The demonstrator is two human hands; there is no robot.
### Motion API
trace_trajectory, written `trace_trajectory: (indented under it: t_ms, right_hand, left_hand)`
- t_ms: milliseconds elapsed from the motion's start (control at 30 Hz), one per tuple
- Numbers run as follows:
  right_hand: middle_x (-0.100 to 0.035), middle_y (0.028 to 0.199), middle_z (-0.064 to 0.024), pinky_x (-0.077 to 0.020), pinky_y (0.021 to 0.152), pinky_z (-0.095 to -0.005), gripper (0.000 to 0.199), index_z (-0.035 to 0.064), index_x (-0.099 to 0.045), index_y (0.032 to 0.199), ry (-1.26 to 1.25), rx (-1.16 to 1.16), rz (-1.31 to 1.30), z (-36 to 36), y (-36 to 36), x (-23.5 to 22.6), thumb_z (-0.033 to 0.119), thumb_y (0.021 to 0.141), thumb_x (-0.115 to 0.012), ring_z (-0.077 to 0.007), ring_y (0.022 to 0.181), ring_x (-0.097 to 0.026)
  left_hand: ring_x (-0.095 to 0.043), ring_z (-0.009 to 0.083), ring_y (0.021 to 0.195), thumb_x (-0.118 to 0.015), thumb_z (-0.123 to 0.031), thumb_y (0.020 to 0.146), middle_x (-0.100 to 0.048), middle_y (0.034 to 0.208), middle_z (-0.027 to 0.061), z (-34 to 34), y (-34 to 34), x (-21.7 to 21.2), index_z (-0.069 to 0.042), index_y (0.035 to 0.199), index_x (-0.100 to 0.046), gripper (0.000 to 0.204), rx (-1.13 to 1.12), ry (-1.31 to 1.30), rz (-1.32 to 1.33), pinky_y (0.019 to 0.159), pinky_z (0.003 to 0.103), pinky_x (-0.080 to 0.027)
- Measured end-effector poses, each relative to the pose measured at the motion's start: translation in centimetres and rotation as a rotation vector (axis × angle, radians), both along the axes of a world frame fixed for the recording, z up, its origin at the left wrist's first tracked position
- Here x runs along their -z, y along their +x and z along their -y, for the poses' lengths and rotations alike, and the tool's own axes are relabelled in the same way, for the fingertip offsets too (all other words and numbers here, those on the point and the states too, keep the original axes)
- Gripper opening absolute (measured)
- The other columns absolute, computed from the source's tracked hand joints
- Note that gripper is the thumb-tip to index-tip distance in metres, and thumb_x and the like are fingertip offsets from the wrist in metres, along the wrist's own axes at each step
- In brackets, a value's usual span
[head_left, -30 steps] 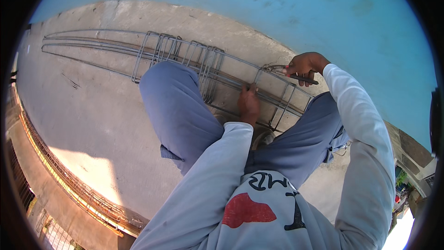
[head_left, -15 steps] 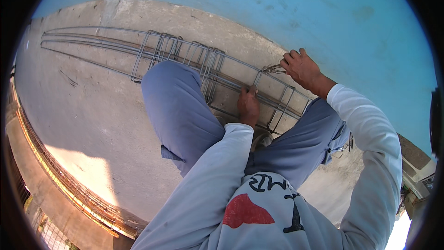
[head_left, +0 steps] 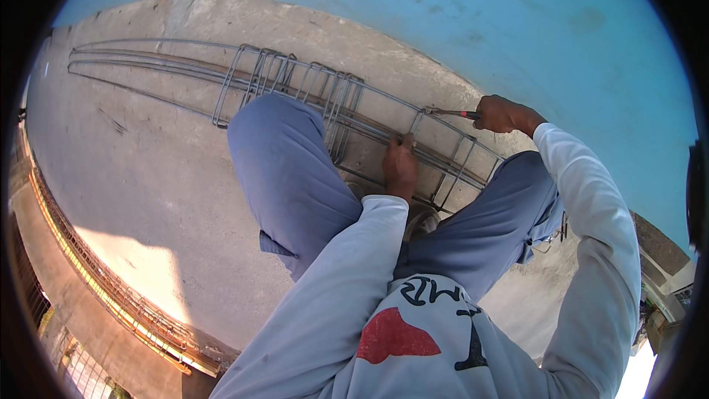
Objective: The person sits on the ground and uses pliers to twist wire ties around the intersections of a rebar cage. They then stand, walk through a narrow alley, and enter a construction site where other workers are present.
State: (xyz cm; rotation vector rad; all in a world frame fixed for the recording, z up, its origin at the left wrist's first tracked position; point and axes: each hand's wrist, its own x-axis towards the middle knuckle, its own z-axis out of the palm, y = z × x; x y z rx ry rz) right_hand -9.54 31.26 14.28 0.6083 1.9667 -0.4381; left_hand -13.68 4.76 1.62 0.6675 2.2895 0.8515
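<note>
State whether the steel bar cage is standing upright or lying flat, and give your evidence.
Lying flat: the cage stretches lengthwise along the concrete floor, passing under the person's knees.

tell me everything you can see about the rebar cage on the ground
The rebar cage is a long frame of thin, grey-brown steel bars running lengthwise, ringed by bent rectangular stirrups bunched near its middle. It lies on its side on the concrete slab, along the blue wall. The left hand grips one bar; the right hand holds a red-handled tool against a stirrup.
</note>
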Motion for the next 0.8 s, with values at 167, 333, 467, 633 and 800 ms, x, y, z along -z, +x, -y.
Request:
trace_trajectory:
  t_ms: [167, 333, 467, 633, 800]
  right_hand:
    - [-0.068, 0.094, -0.0217, -0.0483, 0.080, -0.0467, 0.035, -0.0035, -0.068, 0.097, 0.011, 0.031, -0.034, 1.1, -0.5, -1.1, 0.030, 0.087, -0.065, -0.0377, 0.087, -0.064]
    - [-0.069, 0.092, -0.0219, -0.0504, 0.079, -0.0447, 0.038, -0.0028, -0.069, 0.093, 0.055, 0.032, -0.114, 1.3, 0.7, -1.0, 0.035, 0.089, -0.063, -0.0361, 0.088, -0.066]
    - [-0.068, 0.084, -0.0207, -0.0530, 0.065, -0.0436, 0.040, 0.0008, -0.070, 0.090, 0.073, 0.003, -0.030, 1.3, -1.7, -2.5, 0.040, 0.092, -0.062, -0.0314, 0.076, -0.068]
    - [-0.066, 0.072, -0.0186, -0.0561, 0.051, -0.0400, 0.060, -0.0034, -0.067, 0.094, -0.268, 0.448, 0.318, -0.4, -5.8, -4.3, 0.056, 0.093, -0.056, -0.0284, 0.059, -0.067]
    - [-0.068, 0.080, -0.0206, -0.0587, 0.060, -0.0411, 0.052, -0.0007, -0.066, 0.104, -0.240, 0.517, 0.330, -0.7, -5.5, -3.8, 0.049, 0.094, -0.056, -0.0294, 0.066, -0.068]
  left_hand:
    - [-0.061, 0.0414, 0.097, -0.058, -0.011, 0.090, -0.058, 0.106, 0.0198, 0.4, -0.1, 0.1, -0.014, 0.114, -0.066, 0.025, -0.003, -0.006, -0.004, 0.080, 0.050, -0.049]
    - [-0.061, 0.0410, 0.098, -0.058, -0.008, 0.088, -0.058, 0.107, 0.0199, 0.2, -0.2, -0.2, -0.013, 0.112, -0.067, 0.027, -0.001, 0.028, 0.019, 0.082, 0.049, -0.049]
    - [-0.061, 0.0407, 0.098, -0.060, -0.013, 0.087, -0.059, 0.107, 0.0200, -0.3, -0.7, -0.8, -0.013, 0.109, -0.069, 0.023, -0.035, -0.048, 0.073, 0.083, 0.048, -0.049]
    - [-0.064, 0.0360, 0.092, -0.062, -0.013, 0.083, -0.061, 0.099, 0.0155, -0.8, -0.4, 0.2, -0.010, 0.097, -0.071, 0.017, 0.007, -0.092, -0.158, 0.076, 0.046, -0.052]
    - [-0.064, 0.0371, 0.094, -0.062, -0.013, 0.082, -0.064, 0.099, 0.0171, -0.9, -0.3, 1.5, -0.007, 0.090, -0.072, 0.014, -0.015, -0.119, -0.079, 0.078, 0.046, -0.053]
